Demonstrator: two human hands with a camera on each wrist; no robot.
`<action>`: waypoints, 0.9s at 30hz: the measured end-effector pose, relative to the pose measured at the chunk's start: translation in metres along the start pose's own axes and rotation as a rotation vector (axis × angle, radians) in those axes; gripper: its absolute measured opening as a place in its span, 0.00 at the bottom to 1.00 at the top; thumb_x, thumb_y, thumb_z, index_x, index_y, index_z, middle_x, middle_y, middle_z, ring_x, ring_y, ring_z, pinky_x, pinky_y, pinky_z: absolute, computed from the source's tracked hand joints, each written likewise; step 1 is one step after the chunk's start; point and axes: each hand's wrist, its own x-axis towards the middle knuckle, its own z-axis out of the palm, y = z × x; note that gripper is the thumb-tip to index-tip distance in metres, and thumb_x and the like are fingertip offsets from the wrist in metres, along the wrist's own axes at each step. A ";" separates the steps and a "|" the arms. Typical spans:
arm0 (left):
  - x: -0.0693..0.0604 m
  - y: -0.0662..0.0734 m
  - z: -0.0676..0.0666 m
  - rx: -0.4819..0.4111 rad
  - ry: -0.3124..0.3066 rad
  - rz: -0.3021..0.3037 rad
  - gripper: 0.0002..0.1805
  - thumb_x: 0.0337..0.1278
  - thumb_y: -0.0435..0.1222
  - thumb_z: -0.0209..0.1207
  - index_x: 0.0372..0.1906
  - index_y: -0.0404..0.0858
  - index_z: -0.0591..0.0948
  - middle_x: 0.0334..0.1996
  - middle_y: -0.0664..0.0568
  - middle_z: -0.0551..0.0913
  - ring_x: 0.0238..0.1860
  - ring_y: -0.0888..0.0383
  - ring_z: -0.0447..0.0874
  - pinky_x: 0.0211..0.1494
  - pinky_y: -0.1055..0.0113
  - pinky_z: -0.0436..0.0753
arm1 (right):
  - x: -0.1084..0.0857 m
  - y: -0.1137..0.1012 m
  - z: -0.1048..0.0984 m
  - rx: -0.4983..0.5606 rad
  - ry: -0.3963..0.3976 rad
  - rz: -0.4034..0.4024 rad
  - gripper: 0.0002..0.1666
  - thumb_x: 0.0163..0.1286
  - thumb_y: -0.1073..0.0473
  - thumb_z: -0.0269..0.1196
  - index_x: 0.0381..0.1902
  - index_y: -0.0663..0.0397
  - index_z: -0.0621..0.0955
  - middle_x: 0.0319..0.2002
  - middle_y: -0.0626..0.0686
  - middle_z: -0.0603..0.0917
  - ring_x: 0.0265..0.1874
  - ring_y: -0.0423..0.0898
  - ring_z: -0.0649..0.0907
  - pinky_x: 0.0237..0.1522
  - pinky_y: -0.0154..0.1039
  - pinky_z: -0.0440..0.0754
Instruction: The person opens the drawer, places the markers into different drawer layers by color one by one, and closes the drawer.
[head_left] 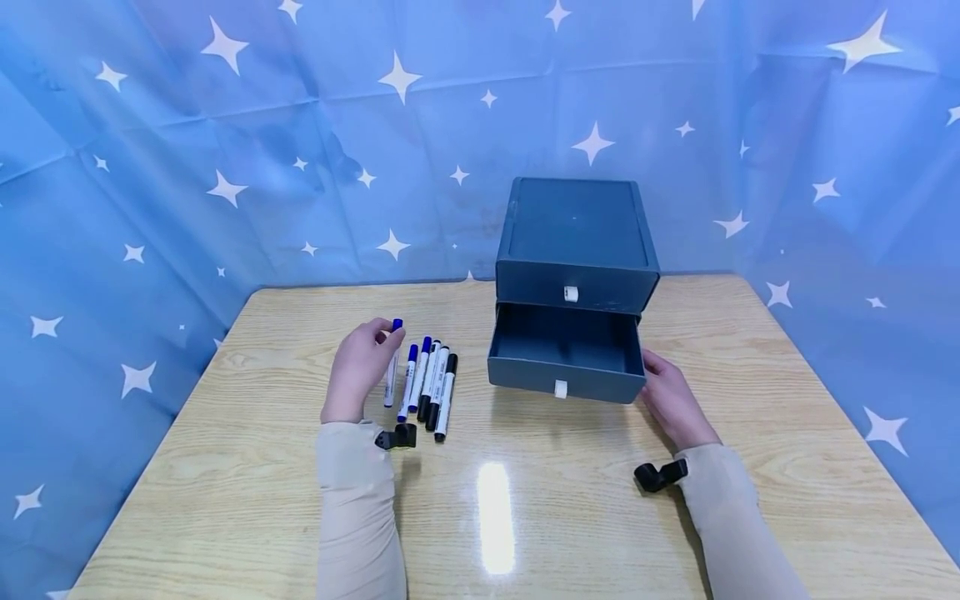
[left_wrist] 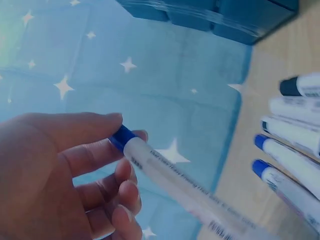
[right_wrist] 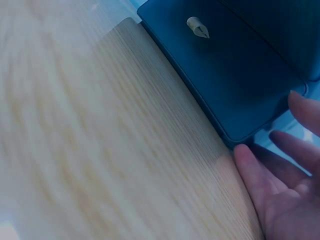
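Between thumb and index finger, my left hand (head_left: 360, 364) pinches a whiteboard marker (left_wrist: 175, 182) by its blue cap end. The marker's white barrel slants down from the fingers. Just right of it, several other markers (head_left: 447, 396) lie side by side on the table, some with blue caps and some with black. A dark blue two-tier drawer box (head_left: 576, 221) stands at the back, its lower drawer (head_left: 525, 372) pulled out with a bare inside. My right hand (head_left: 672, 402) is at that drawer's right front corner, fingers (right_wrist: 248, 162) extended against its edge and side.
Each drawer front has a small white knob, on the upper drawer (head_left: 532, 285) and the lower one. The wooden table (head_left: 225, 483) ends at the back against a blue star-patterned cloth (head_left: 420, 167). A bright reflection lies on the tabletop in front.
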 end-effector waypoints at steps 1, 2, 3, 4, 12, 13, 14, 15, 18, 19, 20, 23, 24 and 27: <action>-0.001 0.002 -0.001 -0.005 0.012 0.015 0.21 0.61 0.52 0.47 0.49 0.43 0.75 0.33 0.50 0.75 0.29 0.52 0.70 0.29 0.62 0.69 | 0.000 0.000 0.000 -0.001 -0.002 -0.003 0.38 0.64 0.44 0.53 0.65 0.58 0.60 0.62 0.57 0.62 0.58 0.43 0.64 0.48 0.27 0.69; -0.001 0.004 -0.002 -0.008 0.022 0.030 0.20 0.61 0.52 0.47 0.48 0.43 0.75 0.32 0.50 0.75 0.28 0.52 0.71 0.29 0.62 0.69 | 0.000 0.000 0.000 -0.001 -0.005 -0.009 0.38 0.65 0.44 0.53 0.65 0.59 0.59 0.62 0.58 0.62 0.58 0.43 0.64 0.48 0.27 0.69; -0.003 0.007 -0.004 -0.011 0.033 0.044 0.20 0.60 0.52 0.47 0.47 0.44 0.76 0.32 0.51 0.75 0.29 0.53 0.71 0.29 0.62 0.70 | -0.001 0.000 0.000 0.001 -0.011 -0.015 0.38 0.65 0.44 0.53 0.65 0.59 0.59 0.62 0.58 0.62 0.58 0.43 0.64 0.48 0.27 0.69; -0.004 0.009 -0.005 -0.013 0.038 0.056 0.19 0.60 0.52 0.47 0.46 0.44 0.76 0.32 0.51 0.76 0.29 0.53 0.71 0.29 0.62 0.70 | -0.001 -0.001 0.000 0.002 -0.013 -0.016 0.38 0.65 0.44 0.53 0.65 0.59 0.59 0.62 0.58 0.62 0.58 0.43 0.64 0.49 0.27 0.69; -0.015 0.032 -0.012 -0.026 0.064 0.133 0.16 0.58 0.54 0.48 0.39 0.48 0.77 0.31 0.55 0.77 0.30 0.56 0.74 0.31 0.63 0.71 | -0.001 0.000 -0.001 0.014 -0.028 -0.024 0.38 0.65 0.44 0.53 0.65 0.59 0.59 0.63 0.58 0.62 0.58 0.42 0.64 0.48 0.27 0.70; -0.016 0.035 -0.012 -0.028 0.069 0.143 0.16 0.58 0.54 0.48 0.39 0.48 0.77 0.30 0.56 0.77 0.30 0.56 0.74 0.31 0.63 0.72 | -0.001 0.001 -0.001 0.015 -0.026 -0.026 0.38 0.64 0.44 0.53 0.65 0.59 0.59 0.62 0.57 0.63 0.58 0.42 0.65 0.47 0.27 0.70; -0.018 0.037 -0.013 -0.032 0.075 0.154 0.16 0.58 0.54 0.49 0.39 0.49 0.77 0.30 0.56 0.77 0.30 0.57 0.74 0.31 0.63 0.72 | -0.001 0.001 -0.001 0.022 -0.024 -0.027 0.38 0.64 0.44 0.53 0.65 0.59 0.60 0.62 0.57 0.63 0.57 0.42 0.65 0.47 0.27 0.70; -0.019 0.040 -0.014 -0.034 0.081 0.166 0.15 0.58 0.53 0.49 0.39 0.49 0.77 0.30 0.56 0.78 0.31 0.57 0.74 0.31 0.63 0.72 | 0.000 0.001 -0.001 0.029 -0.021 -0.031 0.37 0.64 0.45 0.53 0.65 0.60 0.60 0.61 0.56 0.65 0.56 0.42 0.66 0.46 0.27 0.71; -0.025 0.047 -0.016 -0.042 0.104 0.214 0.14 0.59 0.52 0.49 0.41 0.48 0.76 0.30 0.57 0.77 0.31 0.59 0.75 0.32 0.63 0.72 | 0.000 0.003 -0.001 0.060 -0.018 -0.049 0.35 0.65 0.47 0.54 0.63 0.62 0.62 0.57 0.54 0.68 0.53 0.41 0.68 0.45 0.27 0.72; -0.026 0.049 -0.017 -0.047 0.112 0.229 0.14 0.59 0.52 0.50 0.41 0.48 0.76 0.30 0.57 0.77 0.31 0.59 0.75 0.32 0.63 0.72 | 0.000 0.004 -0.001 0.070 -0.018 -0.055 0.34 0.65 0.48 0.54 0.62 0.63 0.63 0.56 0.54 0.69 0.52 0.41 0.68 0.45 0.27 0.72; -0.028 0.051 -0.017 -0.055 0.121 0.244 0.14 0.59 0.51 0.50 0.41 0.49 0.76 0.30 0.57 0.78 0.31 0.59 0.75 0.33 0.63 0.72 | 0.000 0.004 -0.001 0.080 -0.018 -0.060 0.34 0.65 0.48 0.55 0.62 0.63 0.63 0.54 0.54 0.70 0.52 0.42 0.69 0.44 0.27 0.72; -0.033 0.057 -0.019 -0.088 0.149 0.283 0.13 0.58 0.51 0.50 0.41 0.49 0.75 0.31 0.59 0.78 0.31 0.61 0.75 0.32 0.64 0.73 | 0.000 0.004 -0.002 0.078 -0.021 -0.065 0.34 0.65 0.48 0.54 0.62 0.63 0.63 0.54 0.53 0.70 0.52 0.41 0.68 0.45 0.27 0.72; -0.035 0.059 -0.020 -0.104 0.155 0.293 0.13 0.58 0.51 0.51 0.41 0.49 0.75 0.31 0.59 0.78 0.31 0.61 0.75 0.31 0.64 0.74 | 0.000 0.004 -0.002 0.071 -0.019 -0.061 0.34 0.65 0.48 0.54 0.62 0.62 0.63 0.55 0.53 0.69 0.53 0.41 0.68 0.45 0.27 0.72; -0.039 0.065 -0.021 -0.151 0.175 0.319 0.13 0.58 0.50 0.51 0.42 0.49 0.74 0.30 0.60 0.78 0.29 0.62 0.76 0.29 0.66 0.75 | 0.000 0.003 -0.001 0.054 -0.020 -0.051 0.35 0.64 0.46 0.54 0.63 0.61 0.62 0.57 0.54 0.68 0.54 0.41 0.67 0.46 0.27 0.71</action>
